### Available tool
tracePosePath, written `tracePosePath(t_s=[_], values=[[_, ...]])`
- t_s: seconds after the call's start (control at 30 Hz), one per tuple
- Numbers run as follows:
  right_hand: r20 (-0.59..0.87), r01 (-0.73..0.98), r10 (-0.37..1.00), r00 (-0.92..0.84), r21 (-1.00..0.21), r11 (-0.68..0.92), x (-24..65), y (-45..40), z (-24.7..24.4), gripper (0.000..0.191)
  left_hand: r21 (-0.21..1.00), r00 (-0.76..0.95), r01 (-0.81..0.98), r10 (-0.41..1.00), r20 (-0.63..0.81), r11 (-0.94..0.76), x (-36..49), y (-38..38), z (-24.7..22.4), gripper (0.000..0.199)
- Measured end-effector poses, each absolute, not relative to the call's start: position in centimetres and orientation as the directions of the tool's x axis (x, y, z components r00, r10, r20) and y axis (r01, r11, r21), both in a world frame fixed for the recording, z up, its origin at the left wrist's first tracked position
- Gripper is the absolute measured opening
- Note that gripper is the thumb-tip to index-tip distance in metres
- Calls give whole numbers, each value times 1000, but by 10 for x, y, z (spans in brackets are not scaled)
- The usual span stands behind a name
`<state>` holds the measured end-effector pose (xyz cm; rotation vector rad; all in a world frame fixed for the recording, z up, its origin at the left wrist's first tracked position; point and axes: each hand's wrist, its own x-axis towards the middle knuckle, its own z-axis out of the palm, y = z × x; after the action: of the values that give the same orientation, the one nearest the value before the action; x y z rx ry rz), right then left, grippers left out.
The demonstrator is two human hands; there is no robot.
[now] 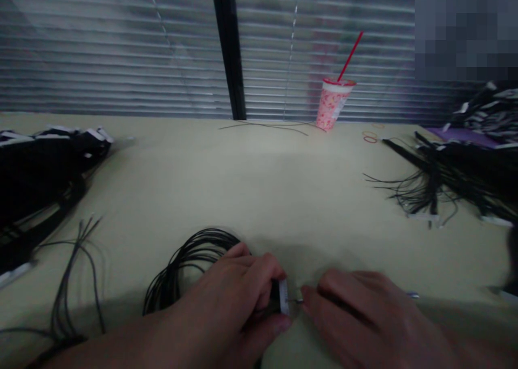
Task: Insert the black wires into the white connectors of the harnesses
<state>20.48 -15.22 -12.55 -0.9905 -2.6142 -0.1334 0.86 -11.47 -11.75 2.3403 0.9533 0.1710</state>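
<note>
Hands just apart, left hand [226, 299] clamped on a white connector [284, 297], right hand [364, 318] pinching a metal pin [298, 301]

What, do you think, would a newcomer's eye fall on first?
The pink patterned cup with its red straw stands out at the far edge of the table. Nearest, the left hand grips a white connector, a coil of black wire behind it, the right hand close by.

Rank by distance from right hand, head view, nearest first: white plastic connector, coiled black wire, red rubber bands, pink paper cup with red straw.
1. White plastic connector: in the left hand, just left of the right hand.
2. Coiled black wire: farther left, behind the left hand.
3-4. Red rubber bands and pink paper cup: both far ahead; too close to call.
</note>
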Motion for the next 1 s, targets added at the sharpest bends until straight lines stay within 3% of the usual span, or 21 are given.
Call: tracePosePath(t_s=[0.47,0.63,0.73,1.0], values=[[312,692,657,-686,3,722,202,-153,-118,36,581,702,611,707,-84,-538,11,-117,-119,9],[404,703,618,-674,93,705,194,-158,-111,43,629,715,547,699,-7,-553,11,-120,-124,13],[414,707,608,-677,136,694,190,-158,-110,44,624,708,545,706,15,-560,11,-120,-125,6],[348,673,615,-708,69,736,192,-158,-113,44,581,767,529,641,-17,-618,8,-115,-124,5]])
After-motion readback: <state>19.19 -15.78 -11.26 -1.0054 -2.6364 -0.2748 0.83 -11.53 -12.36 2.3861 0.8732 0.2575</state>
